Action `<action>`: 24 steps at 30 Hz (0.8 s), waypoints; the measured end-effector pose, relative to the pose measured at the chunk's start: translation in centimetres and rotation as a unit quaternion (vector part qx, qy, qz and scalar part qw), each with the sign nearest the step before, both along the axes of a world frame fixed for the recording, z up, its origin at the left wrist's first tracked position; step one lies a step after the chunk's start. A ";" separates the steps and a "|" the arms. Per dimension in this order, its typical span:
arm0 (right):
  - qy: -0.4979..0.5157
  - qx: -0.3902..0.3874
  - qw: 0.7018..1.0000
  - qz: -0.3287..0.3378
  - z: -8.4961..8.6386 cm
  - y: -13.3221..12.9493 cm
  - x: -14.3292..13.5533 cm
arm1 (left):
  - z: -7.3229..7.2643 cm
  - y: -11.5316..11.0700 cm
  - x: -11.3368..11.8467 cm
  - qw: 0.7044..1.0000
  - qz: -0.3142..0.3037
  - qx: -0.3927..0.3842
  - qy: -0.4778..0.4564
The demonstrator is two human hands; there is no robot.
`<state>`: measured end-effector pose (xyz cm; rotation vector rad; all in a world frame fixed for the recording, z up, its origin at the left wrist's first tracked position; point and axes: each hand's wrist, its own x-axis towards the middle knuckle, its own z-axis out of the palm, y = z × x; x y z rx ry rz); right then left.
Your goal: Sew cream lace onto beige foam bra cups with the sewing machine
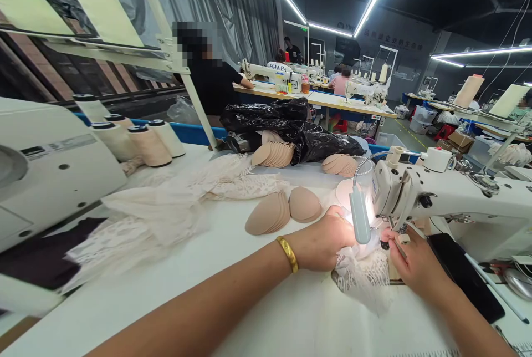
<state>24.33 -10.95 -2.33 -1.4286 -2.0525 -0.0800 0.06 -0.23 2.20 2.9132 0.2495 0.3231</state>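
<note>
White lace fabric (363,271) lies bunched on the sewing table, under the head of the white sewing machine (449,190). My left hand (326,240), with a gold bracelet (287,254) at the wrist, is closed on the fabric left of the needle area; its fingertips are lost in glare and behind the grey lamp (359,215). On the other side of the needle area is my right hand (419,260), its fingers pinched beside the presser foot. A thin, shiny piece shows at those fingers, too small to name.
Stacked beige bra cups (268,214) and more white lace (166,196) lie to the left. Behind them is a black plastic bag (316,135). Thread cones (149,146) stand at the far left. A black phone (465,276) lies right of my right hand. Other people sit at machines beyond.
</note>
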 end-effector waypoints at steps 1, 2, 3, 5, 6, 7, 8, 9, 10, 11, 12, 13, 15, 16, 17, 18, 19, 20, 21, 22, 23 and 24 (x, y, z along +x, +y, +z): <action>0.002 0.003 1.000 0.001 0.0 0.0 0.0 | -0.1 0.0 0.0 1.000 -0.007 -0.011 -0.001; 0.000 0.005 1.000 0.002 0.0 -0.1 0.0 | -0.1 0.1 -0.1 1.000 -0.010 -0.017 -0.002; -0.005 0.007 1.000 0.005 0.1 -0.2 -0.1 | -0.2 0.1 -0.1 1.000 -0.013 -0.018 0.000; -0.022 0.010 1.000 0.013 0.3 -0.5 -0.2 | -0.3 0.2 -0.4 1.000 -0.015 -0.012 0.010; -0.030 0.007 0.999 0.022 0.4 -0.7 -0.3 | -0.3 0.2 -0.5 1.000 -0.017 -0.007 0.016; -0.036 0.001 0.999 0.038 0.5 -0.9 -0.5 | -0.3 0.1 -0.7 1.000 -0.018 -0.001 0.022; -0.038 -0.009 0.997 0.061 0.6 -1.1 -0.7 | -0.4 0.0 -0.8 1.000 -0.015 0.005 0.026; -0.038 -0.021 0.995 0.086 0.8 -1.3 -1.0 | -0.4 -0.2 -0.9 1.000 -0.006 0.012 0.027; -0.036 -0.034 0.992 0.112 0.9 -1.5 -1.4 | -0.4 -0.4 -0.9 0.999 0.011 0.022 0.026; -0.036 -0.046 0.990 0.132 0.9 -1.6 -1.7 | -0.4 -0.8 -0.9 0.999 0.035 0.032 0.025; -0.039 -0.056 0.987 0.142 0.9 -1.6 -2.0 | -0.4 -1.3 -0.8 0.997 0.067 0.041 0.025; -0.046 -0.062 0.987 0.140 0.9 -1.5 -2.3 | -0.3 -1.8 -0.6 0.994 0.099 0.046 0.029; -0.073 -0.059 0.989 0.112 0.5 -1.2 -2.4 | 0.1 -2.9 -0.4 0.987 0.148 0.045 0.049; -0.090 -0.052 0.990 0.097 0.2 -0.9 -2.2 | 0.3 -3.4 -0.3 0.985 0.159 0.040 0.063; -0.107 -0.042 0.990 0.084 0.0 -0.7 -1.9 | 0.5 -3.8 -0.3 0.984 0.159 0.032 0.075; -0.121 -0.031 0.990 0.071 -0.3 -0.5 -1.6 | 0.7 -4.0 -0.4 0.984 0.152 0.025 0.086; -0.132 -0.024 0.989 0.056 -0.4 -0.3 -1.2 | 0.9 -4.2 -0.5 0.985 0.140 0.018 0.095; -0.141 -0.020 0.989 0.042 -0.5 -0.2 -0.8 | 1.1 -4.2 -0.7 0.987 0.126 0.013 0.101; -0.145 -0.016 0.989 0.027 -0.6 -0.1 -0.4 | 1.1 -4.1 -0.9 0.988 0.111 0.011 0.104; -0.145 -0.013 0.989 0.017 -0.5 0.0 -0.1 | 1.2 -3.9 -1.1 0.990 0.094 0.014 0.102; -0.139 -0.007 0.990 0.011 -0.4 -0.1 0.1 | 1.2 -3.6 -1.2 0.992 0.075 0.021 0.098; -0.129 -0.004 0.992 0.013 -0.2 -0.1 0.3 | 1.1 -3.4 -1.3 0.994 0.054 0.027 0.088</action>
